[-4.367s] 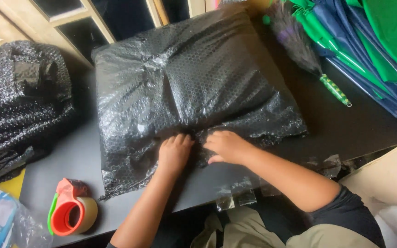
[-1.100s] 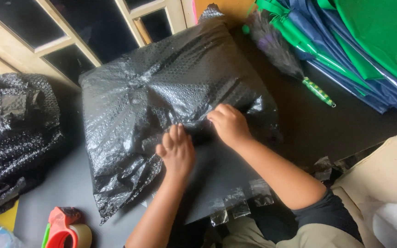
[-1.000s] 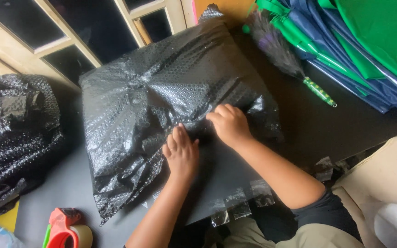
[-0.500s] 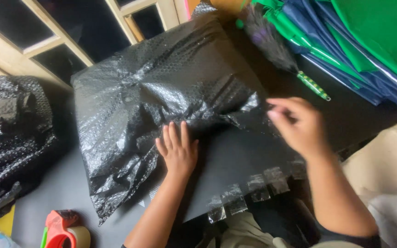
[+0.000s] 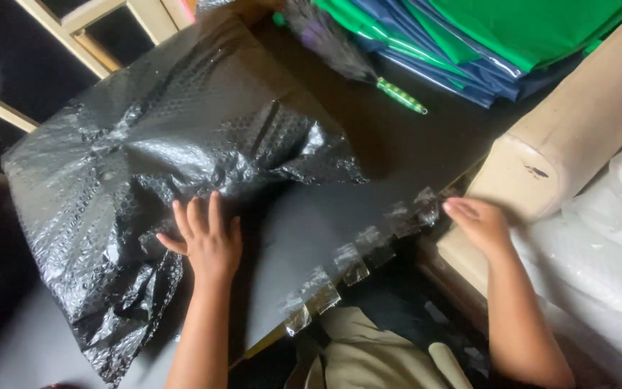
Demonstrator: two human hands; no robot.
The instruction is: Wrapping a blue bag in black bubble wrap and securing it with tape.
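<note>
Item: large black bubble-wrap parcel (image 5: pixel 181 187), cushion-shaped, glossy and crinkled, lying on the dark grey table top (image 5: pixel 325 223) and covering most of its left and middle part.

Left hand (image 5: pixel 206 241): laid flat, palm down, on the near edge of the parcel, fingers spread and apart, pressing the loose wrap against the table; nothing is clasped.

Right hand (image 5: pixel 478 223): at the near right edge of the table, fingers loosely extended and together, fingertips next to the end of a row of clear tape strips (image 5: pixel 354 263). Whether a strip is pinched cannot be told. The hand is well apart from the parcel.

Tape strips: short transparent pieces stuck in a line along the table's front edge, hanging over it, between the two hands.

Surroundings: stack of folded green and blue plastic sheets (image 5: pixel 491 36) at the far right; a feather duster with green patterned handle (image 5: pixel 368 68) beside it; a beige padded armrest (image 5: pixel 577 122) to the right; clear bubble wrap (image 5: pixel 606 245) below it; wooden window frame (image 5: pixel 102 43) beyond the parcel.
</note>
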